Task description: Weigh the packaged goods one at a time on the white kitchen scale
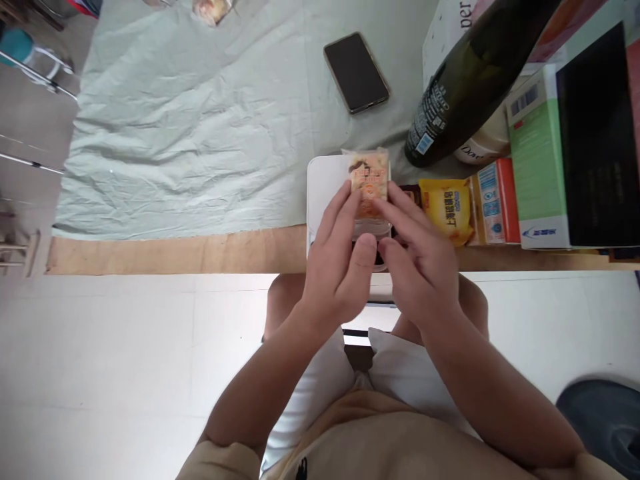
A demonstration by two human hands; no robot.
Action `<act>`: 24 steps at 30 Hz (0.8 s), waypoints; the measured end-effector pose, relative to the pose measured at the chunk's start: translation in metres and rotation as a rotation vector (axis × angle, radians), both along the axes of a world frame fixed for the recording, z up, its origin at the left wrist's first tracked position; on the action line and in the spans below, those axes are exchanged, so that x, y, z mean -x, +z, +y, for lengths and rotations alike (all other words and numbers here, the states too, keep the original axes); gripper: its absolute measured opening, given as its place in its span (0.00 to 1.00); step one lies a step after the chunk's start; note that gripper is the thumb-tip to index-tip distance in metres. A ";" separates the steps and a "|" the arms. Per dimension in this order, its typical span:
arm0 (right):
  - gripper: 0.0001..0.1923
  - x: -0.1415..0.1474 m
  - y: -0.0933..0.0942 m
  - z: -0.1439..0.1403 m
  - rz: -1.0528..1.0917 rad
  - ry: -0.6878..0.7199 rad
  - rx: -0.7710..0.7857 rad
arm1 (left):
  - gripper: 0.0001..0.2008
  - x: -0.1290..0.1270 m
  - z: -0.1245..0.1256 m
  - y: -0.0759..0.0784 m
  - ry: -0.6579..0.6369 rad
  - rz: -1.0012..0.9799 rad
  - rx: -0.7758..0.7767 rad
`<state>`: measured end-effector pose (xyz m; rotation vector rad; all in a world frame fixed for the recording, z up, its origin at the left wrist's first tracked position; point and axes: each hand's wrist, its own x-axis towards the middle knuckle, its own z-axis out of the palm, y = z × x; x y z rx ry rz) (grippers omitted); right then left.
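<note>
A small square snack in a clear wrapper with red print [369, 175], like a cracker, lies over the right part of a white flat device [325, 190] resembling a kitchen scale. My left hand [336, 263] has its fingertips at the snack's left edge, with the thumb held apart below. From the other side, my right hand [423, 260] lays its fingers on the right and lower edge; it is slightly blurred. Together the fingers hold the snack between them. My hands and wrists cover much of the device's front, where a dark part shows between the thumbs.
A phone [356, 72] lies beyond the device on the green cloth [200, 133]. At right stand a dark glass bottle [450, 100], a yellow packet [447, 210], a red and white box [495, 203] and a green and white box [540, 160]. The wooden table edge [175, 252] runs in front.
</note>
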<state>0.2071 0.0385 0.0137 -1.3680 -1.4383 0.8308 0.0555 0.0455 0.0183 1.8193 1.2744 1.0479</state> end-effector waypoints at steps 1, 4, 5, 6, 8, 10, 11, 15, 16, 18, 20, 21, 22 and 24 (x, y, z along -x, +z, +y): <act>0.23 0.006 -0.002 0.003 -0.013 0.023 0.001 | 0.34 0.007 0.000 -0.004 0.016 0.004 0.004; 0.23 0.014 -0.008 0.007 -0.062 0.031 0.014 | 0.32 0.020 0.002 -0.017 0.028 0.009 0.001; 0.23 0.013 -0.008 0.006 -0.082 0.015 0.015 | 0.31 0.023 0.002 -0.020 0.036 0.005 -0.020; 0.23 0.011 -0.009 0.004 -0.093 -0.010 0.012 | 0.30 0.025 0.001 -0.023 0.052 -0.001 -0.057; 0.21 0.004 -0.010 -0.003 -0.090 -0.084 -0.012 | 0.28 0.028 -0.004 -0.027 0.113 -0.020 -0.150; 0.20 -0.006 -0.013 -0.011 -0.070 -0.160 -0.025 | 0.27 0.033 -0.013 -0.030 0.197 -0.035 -0.201; 0.20 -0.010 -0.016 -0.015 -0.058 -0.187 -0.018 | 0.27 0.035 -0.018 -0.031 0.238 -0.039 -0.194; 0.22 -0.022 -0.028 -0.028 -0.039 -0.212 0.078 | 0.28 0.045 -0.036 -0.038 0.365 -0.068 -0.098; 0.22 -0.022 -0.030 -0.029 -0.040 -0.207 0.099 | 0.28 0.047 -0.039 -0.039 0.375 -0.076 -0.083; 0.23 -0.023 -0.032 -0.032 -0.047 -0.195 0.118 | 0.28 0.049 -0.041 -0.040 0.369 -0.085 -0.073; 0.22 -0.022 -0.031 -0.033 -0.043 -0.187 0.113 | 0.28 0.050 -0.042 -0.040 0.350 -0.084 -0.064; 0.22 -0.021 -0.030 -0.032 -0.038 -0.187 0.107 | 0.28 0.050 -0.042 -0.039 0.343 -0.082 -0.064; 0.22 -0.021 -0.029 -0.032 -0.030 -0.189 0.102 | 0.28 0.050 -0.041 -0.038 0.341 -0.075 -0.061; 0.21 -0.021 -0.028 -0.032 -0.011 -0.196 0.104 | 0.28 0.051 -0.041 -0.038 0.355 -0.057 -0.041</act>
